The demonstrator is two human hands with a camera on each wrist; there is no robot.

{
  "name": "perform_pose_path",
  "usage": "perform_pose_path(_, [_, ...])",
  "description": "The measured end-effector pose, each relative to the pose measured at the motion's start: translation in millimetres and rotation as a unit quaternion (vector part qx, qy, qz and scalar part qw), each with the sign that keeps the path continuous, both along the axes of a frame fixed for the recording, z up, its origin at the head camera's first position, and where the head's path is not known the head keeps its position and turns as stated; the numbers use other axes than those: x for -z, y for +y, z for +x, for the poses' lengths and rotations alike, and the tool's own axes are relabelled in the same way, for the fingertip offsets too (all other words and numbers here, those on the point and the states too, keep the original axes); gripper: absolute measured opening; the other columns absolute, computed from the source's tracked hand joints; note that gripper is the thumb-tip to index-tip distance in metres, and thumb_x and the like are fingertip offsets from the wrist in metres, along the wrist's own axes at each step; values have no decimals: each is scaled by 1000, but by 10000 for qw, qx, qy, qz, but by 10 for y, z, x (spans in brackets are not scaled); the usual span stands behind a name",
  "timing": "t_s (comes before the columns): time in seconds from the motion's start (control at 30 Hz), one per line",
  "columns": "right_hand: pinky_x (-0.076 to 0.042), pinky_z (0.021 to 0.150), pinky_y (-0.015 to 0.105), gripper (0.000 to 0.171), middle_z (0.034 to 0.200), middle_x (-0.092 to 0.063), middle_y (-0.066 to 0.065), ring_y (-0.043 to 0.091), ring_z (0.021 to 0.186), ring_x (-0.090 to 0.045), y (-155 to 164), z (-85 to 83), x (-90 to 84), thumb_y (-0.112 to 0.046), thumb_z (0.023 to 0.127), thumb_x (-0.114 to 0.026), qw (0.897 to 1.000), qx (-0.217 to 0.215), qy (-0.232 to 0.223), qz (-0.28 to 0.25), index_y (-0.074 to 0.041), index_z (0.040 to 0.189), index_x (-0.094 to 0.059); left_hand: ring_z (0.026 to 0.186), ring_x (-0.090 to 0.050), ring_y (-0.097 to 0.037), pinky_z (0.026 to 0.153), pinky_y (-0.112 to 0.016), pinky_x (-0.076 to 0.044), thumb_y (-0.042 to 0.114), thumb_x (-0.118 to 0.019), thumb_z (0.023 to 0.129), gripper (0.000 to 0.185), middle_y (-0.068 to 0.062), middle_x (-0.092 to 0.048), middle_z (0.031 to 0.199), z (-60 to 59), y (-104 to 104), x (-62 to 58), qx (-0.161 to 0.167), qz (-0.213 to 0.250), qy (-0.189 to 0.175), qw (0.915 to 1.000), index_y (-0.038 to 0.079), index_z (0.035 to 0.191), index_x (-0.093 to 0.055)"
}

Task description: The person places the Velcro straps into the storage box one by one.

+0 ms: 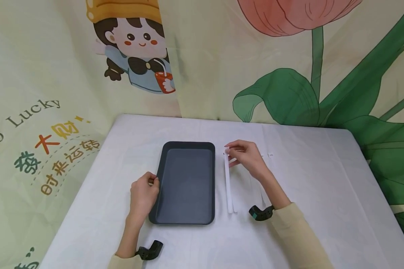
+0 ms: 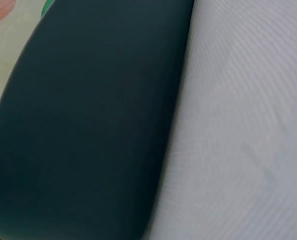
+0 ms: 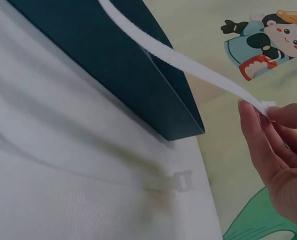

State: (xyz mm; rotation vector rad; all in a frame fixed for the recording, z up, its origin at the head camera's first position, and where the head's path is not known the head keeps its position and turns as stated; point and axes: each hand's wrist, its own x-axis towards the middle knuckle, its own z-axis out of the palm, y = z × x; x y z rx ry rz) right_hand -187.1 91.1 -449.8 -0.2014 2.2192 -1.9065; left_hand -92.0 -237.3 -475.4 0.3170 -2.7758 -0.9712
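Observation:
A dark rectangular baking tray (image 1: 185, 185) lies on the white tablecloth, its long side running away from me. My left hand (image 1: 144, 192) is at the tray's left rim with its fingers curled against it; the left wrist view shows only the tray's dark side (image 2: 88, 120). To the right of the tray, my right hand (image 1: 245, 157) pinches the far end of a thin white strap (image 1: 227, 183) between thumb and fingertips. In the right wrist view that strap (image 3: 198, 70) arcs down past the tray from the fingertips.
Another pale strap with a slotted end (image 3: 183, 180) lies on the cloth beside the tray. The tablecloth (image 1: 323, 179) reaches to a printed backdrop (image 1: 205, 74) at the far edge. A black wrist camera (image 1: 260, 213) sits on my right wrist, another (image 1: 150, 250) on my left.

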Motion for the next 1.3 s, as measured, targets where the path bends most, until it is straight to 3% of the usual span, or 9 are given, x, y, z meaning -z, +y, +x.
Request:
perform_pose_path(0.17, [-63,69,42,28,100,-72,21,26,81,-69,-124,-2,-29,-9,98,-66,9998,-79,34,-159,8,120,-68,72,-72,-30,62,-37,-52,4,-62,94,11,-18,-75,84,10,2,-3,-36,-10,4,10000,-3,92,-70])
perform_pose_path(0.4, [-62,68,42,19,97,-73,18,26,79,-69,-317,-11,-64,-9,97,-66,9995,6,-32,-314,1,113,-72,73,-72,-30,61,-34,-50,5,-61,94,11,-17,-76,85,21,1,-5,-90,22,-60,9999,-2,93,-70])
perform_pose_path(0.67, [-62,68,44,19,95,-73,17,34,81,-70,-586,-10,-64,-9,97,-68,9980,60,-157,-616,1,112,-71,72,-72,-28,60,-32,-50,5,-62,95,11,-17,-75,86,21,-10,-14,-95,84,-53,9999,-2,94,-70])
perform_pose_path(0.9, [-62,69,45,21,98,-73,18,22,77,-71,-823,22,-42,-8,97,-68,9957,52,-361,-855,2,115,-71,72,-71,-27,59,-30,-49,5,-62,95,10,-17,-75,86,22,-6,-4,-83,141,-126,9998,-1,94,-70])
perform_pose_path(1.3, [-62,68,44,21,99,-74,22,22,72,-72,-1217,-5,3,-6,96,-68,9939,-76,-398,-1029,4,115,-70,71,-72,-27,59,-32,-50,4,-64,94,9,-16,-75,85,39,-38,-15,-52,169,-40,9998,-1,92,-71])
